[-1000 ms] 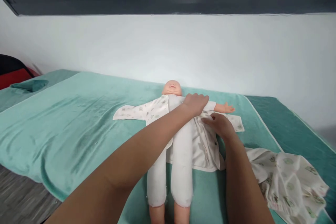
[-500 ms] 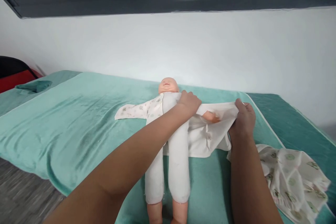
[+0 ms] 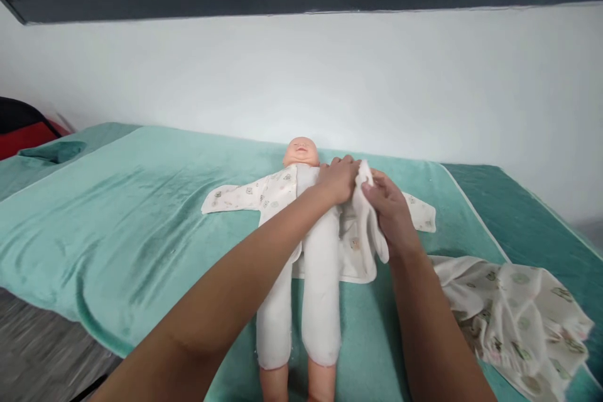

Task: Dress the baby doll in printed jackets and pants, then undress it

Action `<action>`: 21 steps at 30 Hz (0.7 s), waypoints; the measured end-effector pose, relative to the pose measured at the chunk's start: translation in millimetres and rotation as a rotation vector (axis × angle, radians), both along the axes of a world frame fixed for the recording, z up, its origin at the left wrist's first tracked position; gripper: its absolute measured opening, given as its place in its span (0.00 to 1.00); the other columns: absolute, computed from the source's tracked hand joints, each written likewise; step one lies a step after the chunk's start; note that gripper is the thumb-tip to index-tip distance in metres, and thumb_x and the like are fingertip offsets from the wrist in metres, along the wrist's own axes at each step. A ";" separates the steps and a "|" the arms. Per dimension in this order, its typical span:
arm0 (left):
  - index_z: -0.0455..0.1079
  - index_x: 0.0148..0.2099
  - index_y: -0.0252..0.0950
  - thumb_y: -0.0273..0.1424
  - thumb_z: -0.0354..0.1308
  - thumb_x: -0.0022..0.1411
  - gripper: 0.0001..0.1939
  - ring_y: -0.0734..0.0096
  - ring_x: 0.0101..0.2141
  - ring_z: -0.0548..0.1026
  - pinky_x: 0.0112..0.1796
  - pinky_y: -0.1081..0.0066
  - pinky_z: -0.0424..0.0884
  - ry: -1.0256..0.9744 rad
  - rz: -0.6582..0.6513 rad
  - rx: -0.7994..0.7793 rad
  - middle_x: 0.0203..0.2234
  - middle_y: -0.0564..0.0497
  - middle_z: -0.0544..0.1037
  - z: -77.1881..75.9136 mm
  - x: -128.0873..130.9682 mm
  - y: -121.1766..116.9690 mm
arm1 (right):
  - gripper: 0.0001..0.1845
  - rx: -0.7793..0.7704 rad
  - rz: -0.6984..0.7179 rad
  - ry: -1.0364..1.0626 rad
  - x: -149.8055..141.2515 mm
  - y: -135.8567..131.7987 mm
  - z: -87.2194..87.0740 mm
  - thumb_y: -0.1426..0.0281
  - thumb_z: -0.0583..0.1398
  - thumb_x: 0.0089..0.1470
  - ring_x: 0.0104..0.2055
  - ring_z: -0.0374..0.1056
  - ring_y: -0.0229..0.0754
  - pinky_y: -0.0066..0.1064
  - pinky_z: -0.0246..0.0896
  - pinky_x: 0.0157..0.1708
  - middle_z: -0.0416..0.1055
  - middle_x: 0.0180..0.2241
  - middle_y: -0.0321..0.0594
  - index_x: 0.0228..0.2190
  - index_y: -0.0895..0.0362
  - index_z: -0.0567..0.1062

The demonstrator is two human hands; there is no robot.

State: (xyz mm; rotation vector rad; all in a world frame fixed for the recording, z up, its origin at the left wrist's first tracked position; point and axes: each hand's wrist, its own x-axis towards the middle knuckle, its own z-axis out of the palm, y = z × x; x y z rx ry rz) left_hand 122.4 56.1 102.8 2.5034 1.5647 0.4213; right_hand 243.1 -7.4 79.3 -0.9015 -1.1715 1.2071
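A baby doll with a white cloth body lies on its back, its head away from me. A white printed baby shirt covers its arm on the left side and lies open under the body. My left hand is closed around the doll's upper arm at the right-hand shoulder; what its fingers press on is partly hidden. Beside it, my right hand is closed on a bunched white fold of the shirt. The end of the loose sleeve shows beyond my right wrist. The doll's hand on this side is hidden.
A crumpled printed baby garment lies at the right, beside my right forearm. Under everything is a light green cover, with darker green cloth at both ends. Behind it rises a white wall. A red and black object stands far left.
My right hand has moved left, close to my left hand, gathering the shirt cloth. The doll's hand has gone out of sight, and the sleeve end now shows at the right.
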 end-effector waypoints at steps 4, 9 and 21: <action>0.72 0.40 0.36 0.24 0.51 0.59 0.09 0.66 0.35 0.74 0.38 0.68 0.68 -0.286 -0.130 -0.042 0.35 0.50 0.79 16.6 -36.1 3.3 | 0.27 0.041 0.196 -0.039 -4.3 -11.3 5.6 0.57 0.69 0.48 0.42 0.72 0.43 0.34 0.68 0.40 0.74 0.48 0.39 0.50 0.45 0.72; 0.71 0.31 0.36 0.19 0.49 0.52 0.12 0.68 0.36 0.74 0.42 0.68 0.69 -0.478 0.091 0.142 0.32 0.50 0.79 15.4 -71.2 4.9 | 0.17 0.144 0.285 -0.378 -2.7 -19.4 5.5 0.59 0.67 0.52 0.38 0.68 0.41 0.34 0.64 0.40 0.73 0.40 0.38 0.42 0.51 0.74; 0.71 0.32 0.37 0.18 0.52 0.52 0.11 0.65 0.43 0.76 0.49 0.66 0.68 -0.670 0.278 0.045 0.38 0.49 0.80 -14.2 -81.3 -3.9 | 0.24 0.070 0.395 -0.975 21.4 -33.6 10.7 0.64 0.72 0.40 0.42 0.67 0.46 0.34 0.63 0.41 0.71 0.40 0.36 0.39 0.50 0.70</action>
